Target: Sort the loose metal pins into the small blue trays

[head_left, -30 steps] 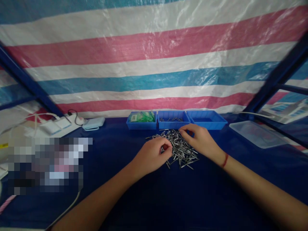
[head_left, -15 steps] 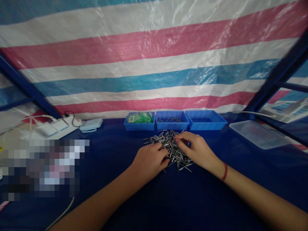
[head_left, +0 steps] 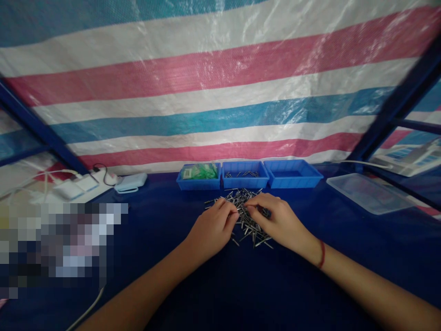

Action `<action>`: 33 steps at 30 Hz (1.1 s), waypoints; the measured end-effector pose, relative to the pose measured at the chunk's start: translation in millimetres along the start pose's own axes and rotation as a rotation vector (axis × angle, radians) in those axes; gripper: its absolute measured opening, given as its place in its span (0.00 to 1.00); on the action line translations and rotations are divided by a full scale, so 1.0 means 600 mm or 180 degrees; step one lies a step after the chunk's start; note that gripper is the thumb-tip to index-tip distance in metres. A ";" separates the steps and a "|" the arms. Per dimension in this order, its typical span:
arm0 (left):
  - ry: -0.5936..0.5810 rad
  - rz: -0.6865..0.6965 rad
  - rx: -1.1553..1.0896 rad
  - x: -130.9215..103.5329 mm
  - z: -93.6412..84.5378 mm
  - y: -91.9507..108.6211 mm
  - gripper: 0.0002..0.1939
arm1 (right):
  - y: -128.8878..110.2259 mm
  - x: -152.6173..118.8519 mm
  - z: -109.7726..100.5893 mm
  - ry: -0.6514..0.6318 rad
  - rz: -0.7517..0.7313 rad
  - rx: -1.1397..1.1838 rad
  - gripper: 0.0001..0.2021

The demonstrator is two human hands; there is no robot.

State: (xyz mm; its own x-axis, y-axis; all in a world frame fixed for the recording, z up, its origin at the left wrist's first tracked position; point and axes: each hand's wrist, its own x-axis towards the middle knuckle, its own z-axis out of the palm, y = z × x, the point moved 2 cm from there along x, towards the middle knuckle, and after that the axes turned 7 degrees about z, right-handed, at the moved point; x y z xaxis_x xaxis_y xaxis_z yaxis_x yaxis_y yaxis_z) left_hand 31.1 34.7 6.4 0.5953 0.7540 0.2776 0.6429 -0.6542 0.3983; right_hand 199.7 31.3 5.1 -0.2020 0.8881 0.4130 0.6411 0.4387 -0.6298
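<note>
Two bare hands meet over a loose heap of short silvery metal pins [head_left: 246, 216] lying on the dark blue table cover [head_left: 241, 285]. The left hand [head_left: 212, 227] comes in from seven o'clock of the heap, fingers curled, with thumb and forefinger pressed together at the heap's nine o'clock edge; whether a pin sits between them is too small to tell. The right hand [head_left: 277, 220], a red cord at its wrist, rests on the heap from four o'clock, fingers bent down onto the pins and fingertips nearly touching those of the left hand.

At twelve o'clock of the heap stand three blue plastic trays in a row: the left blue tray [head_left: 198, 183] holds green packets, the middle blue tray [head_left: 245, 181] holds a few pins, the right blue tray [head_left: 292, 180] shows only its floor. A clear plastic lid [head_left: 365, 193] lies at two o'clock, well apart. At ten o'clock sit a pale blue flat device [head_left: 131, 182] and a white power strip [head_left: 81, 184].
</note>
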 end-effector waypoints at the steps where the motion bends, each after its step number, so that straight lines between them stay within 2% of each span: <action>1: 0.0093 -0.0020 -0.0168 0.001 -0.001 0.000 0.07 | -0.003 -0.001 0.000 -0.0031 -0.0048 0.0070 0.07; 4: 0.0226 -0.0057 -0.0615 0.002 0.000 0.001 0.07 | -0.012 -0.005 0.003 -0.0159 -0.0076 0.0347 0.06; 6: 0.0271 -0.0082 -0.0818 0.002 0.000 0.003 0.07 | -0.014 -0.006 0.004 -0.0181 0.0074 0.0580 0.07; 12: 0.0369 -0.0202 -0.1124 0.002 -0.003 0.005 0.08 | -0.011 -0.006 0.006 -0.0060 0.0398 0.1085 0.08; 19: 0.0394 -0.0051 -0.1165 0.005 -0.002 0.005 0.09 | -0.014 -0.006 0.001 0.0157 0.0372 0.1190 0.07; 25: 0.0440 -0.0133 -0.1320 0.004 -0.001 0.008 0.07 | -0.020 -0.007 -0.001 0.0169 0.0203 0.1236 0.06; 33: 0.0941 -0.0218 -0.1324 0.002 -0.015 0.010 0.04 | -0.013 -0.007 -0.002 0.0176 0.0246 0.1074 0.06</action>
State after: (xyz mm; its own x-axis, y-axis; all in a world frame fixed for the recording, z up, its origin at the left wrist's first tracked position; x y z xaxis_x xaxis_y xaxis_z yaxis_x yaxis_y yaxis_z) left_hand 31.1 32.1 16.9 0.3582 0.8180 0.4501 0.3936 -0.5694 0.7217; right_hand 196.6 24.0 9.3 -0.1161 0.9157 0.3847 0.3700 0.3993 -0.8388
